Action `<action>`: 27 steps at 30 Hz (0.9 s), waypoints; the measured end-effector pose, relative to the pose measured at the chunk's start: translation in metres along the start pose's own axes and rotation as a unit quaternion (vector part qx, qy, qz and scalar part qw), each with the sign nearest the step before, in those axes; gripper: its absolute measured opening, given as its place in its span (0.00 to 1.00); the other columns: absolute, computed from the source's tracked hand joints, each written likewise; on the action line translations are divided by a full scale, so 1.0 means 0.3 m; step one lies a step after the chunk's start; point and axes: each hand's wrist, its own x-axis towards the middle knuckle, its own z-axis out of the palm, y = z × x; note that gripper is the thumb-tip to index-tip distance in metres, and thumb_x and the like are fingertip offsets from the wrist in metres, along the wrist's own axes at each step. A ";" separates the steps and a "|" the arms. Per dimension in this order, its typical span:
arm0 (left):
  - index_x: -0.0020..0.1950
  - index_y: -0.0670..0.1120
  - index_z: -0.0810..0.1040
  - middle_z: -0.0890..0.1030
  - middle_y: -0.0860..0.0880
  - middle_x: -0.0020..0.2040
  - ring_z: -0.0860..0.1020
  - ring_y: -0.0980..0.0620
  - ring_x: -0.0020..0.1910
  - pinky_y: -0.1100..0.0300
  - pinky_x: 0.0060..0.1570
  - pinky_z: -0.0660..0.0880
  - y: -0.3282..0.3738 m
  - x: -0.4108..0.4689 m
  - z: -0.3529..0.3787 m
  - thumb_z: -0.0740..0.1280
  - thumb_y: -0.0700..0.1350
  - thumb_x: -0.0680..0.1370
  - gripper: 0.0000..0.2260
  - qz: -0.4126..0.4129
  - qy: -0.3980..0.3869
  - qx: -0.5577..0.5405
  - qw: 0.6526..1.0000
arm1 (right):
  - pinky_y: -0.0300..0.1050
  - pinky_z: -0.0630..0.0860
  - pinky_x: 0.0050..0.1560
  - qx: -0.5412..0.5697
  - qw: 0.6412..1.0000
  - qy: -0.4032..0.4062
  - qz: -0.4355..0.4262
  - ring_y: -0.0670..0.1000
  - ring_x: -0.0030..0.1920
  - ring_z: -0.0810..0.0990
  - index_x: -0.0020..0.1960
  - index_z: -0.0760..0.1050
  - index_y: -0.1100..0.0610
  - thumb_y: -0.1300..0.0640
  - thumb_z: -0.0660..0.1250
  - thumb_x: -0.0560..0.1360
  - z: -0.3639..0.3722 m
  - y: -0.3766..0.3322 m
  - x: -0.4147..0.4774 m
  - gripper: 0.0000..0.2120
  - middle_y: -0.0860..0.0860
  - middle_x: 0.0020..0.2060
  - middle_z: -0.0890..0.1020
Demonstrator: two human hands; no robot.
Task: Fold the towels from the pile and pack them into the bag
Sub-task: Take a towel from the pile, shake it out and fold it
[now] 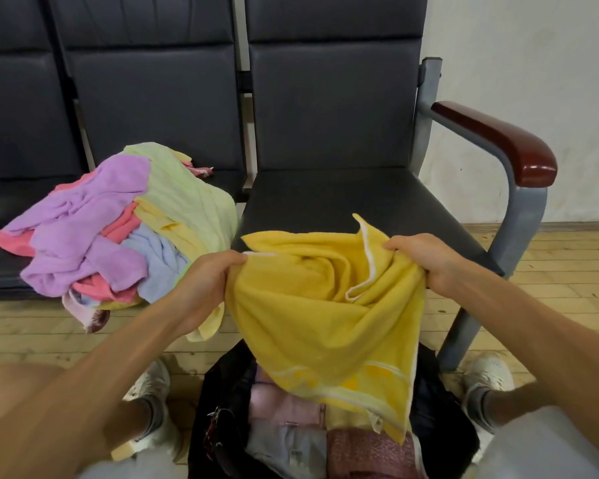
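Observation:
A yellow towel (322, 319) hangs crumpled between my hands, in front of the right seat. My left hand (204, 285) pinches its left edge and my right hand (426, 261) grips its right edge near a white-trimmed corner. Its lower end droops over the open black bag (218, 409) on the floor between my feet, where folded pink, grey and reddish towels lie. The pile of unfolded towels (118, 229), purple, pink, pale green, blue and yellow, sits on the middle seat to the left.
A row of dark padded seats (343, 195) stands against a white wall, with a grey metal frame and a brown armrest (498, 140) at the right. Wooden floor lies below. My white shoes (488, 375) flank the bag.

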 end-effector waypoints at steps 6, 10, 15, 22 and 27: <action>0.48 0.37 0.77 0.81 0.40 0.44 0.78 0.46 0.46 0.54 0.48 0.74 -0.040 0.000 0.016 0.68 0.48 0.78 0.13 -0.040 -0.027 0.142 0.989 | 0.53 0.81 0.53 -0.102 0.992 -0.074 -0.007 0.56 0.51 0.83 0.53 0.81 0.59 0.52 0.72 0.75 -0.057 0.035 0.037 0.12 0.56 0.50 0.83; 0.40 0.44 0.69 0.69 0.47 0.36 0.70 0.51 0.37 0.60 0.38 0.69 -0.038 0.014 0.022 0.64 0.41 0.78 0.08 -0.022 -0.006 0.187 0.982 | 0.50 0.81 0.53 -0.256 0.959 -0.116 -0.034 0.52 0.51 0.82 0.48 0.84 0.55 0.45 0.72 0.73 -0.089 0.044 0.040 0.13 0.52 0.48 0.84; 0.41 0.44 0.70 0.71 0.44 0.38 0.73 0.50 0.38 0.55 0.41 0.73 -0.010 0.024 -0.021 0.65 0.38 0.78 0.07 -0.006 -0.008 0.159 0.987 | 0.41 0.78 0.40 -0.434 0.887 -0.159 -0.003 0.49 0.43 0.81 0.46 0.84 0.58 0.37 0.72 0.69 -0.130 0.061 0.043 0.23 0.49 0.40 0.84; 0.64 0.47 0.73 0.80 0.50 0.35 0.80 0.55 0.37 0.63 0.39 0.78 0.061 -0.020 -0.092 0.77 0.55 0.66 0.30 -0.014 -0.242 0.147 0.959 | 0.38 0.77 0.42 -0.399 0.833 -0.382 0.000 0.45 0.39 0.79 0.40 0.83 0.54 0.61 0.66 0.78 -0.167 0.053 0.011 0.11 0.48 0.36 0.82; 0.64 0.47 0.78 0.77 0.34 0.57 0.78 0.41 0.55 0.55 0.52 0.79 0.059 -0.006 -0.100 0.75 0.55 0.70 0.25 0.022 -0.311 0.110 0.944 | 0.36 0.75 0.40 -0.247 0.863 -0.440 -0.027 0.43 0.37 0.78 0.45 0.76 0.59 0.59 0.58 0.82 -0.174 0.039 0.002 0.11 0.47 0.35 0.79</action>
